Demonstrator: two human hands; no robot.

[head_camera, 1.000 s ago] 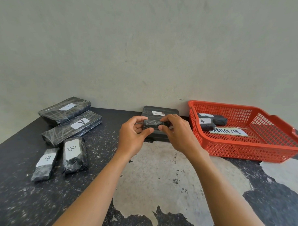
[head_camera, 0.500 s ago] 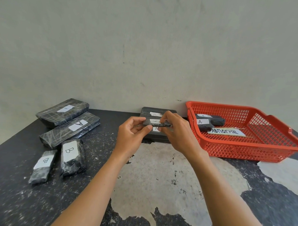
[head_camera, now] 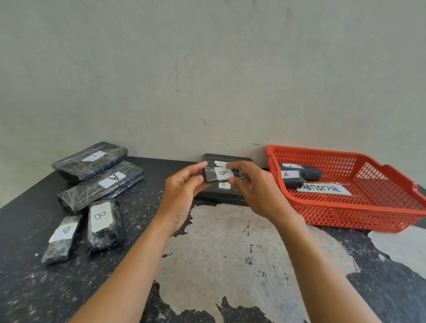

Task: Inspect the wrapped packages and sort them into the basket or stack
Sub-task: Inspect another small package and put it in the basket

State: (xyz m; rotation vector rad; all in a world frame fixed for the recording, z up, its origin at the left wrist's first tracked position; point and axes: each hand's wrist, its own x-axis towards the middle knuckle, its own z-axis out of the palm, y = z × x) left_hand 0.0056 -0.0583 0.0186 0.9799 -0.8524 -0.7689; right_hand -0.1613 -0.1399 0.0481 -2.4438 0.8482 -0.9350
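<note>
While both grips pinch the package [head_camera: 220, 173] by its ends, it hangs at frame centre, clear of the surface [head_camera: 228, 246], just above and in front of the stack [head_camera: 226, 196], with label B facing up

Left grip [head_camera: 182, 185]: thumb and fingers curled onto the left end. Right grip [head_camera: 257, 190]: fingertips closed on the right end, hiding it.

Basket [head_camera: 362, 218] sits at right of frame with two packages and a paper tag [head_camera: 324, 188] inside. Four unsorted packages [head_camera: 102, 185] lie at left of frame.

Risks, as judged:
- The hold is at the fingertips only and the wrap looks slick. If one end slips, the package would likely drop onto the stack and could knock it askew.
- The right end and the underside are not visible. A tear or loose wrap there could be missed, which would send the package to the wrong place.
- The stack stands just beside the basket wall, so a hurried set-down could land on the rim or nudge the stack.
- The stack's top labels read both B and A, so letter alone seems no guide. Sorting by label would probably misfile it
</note>
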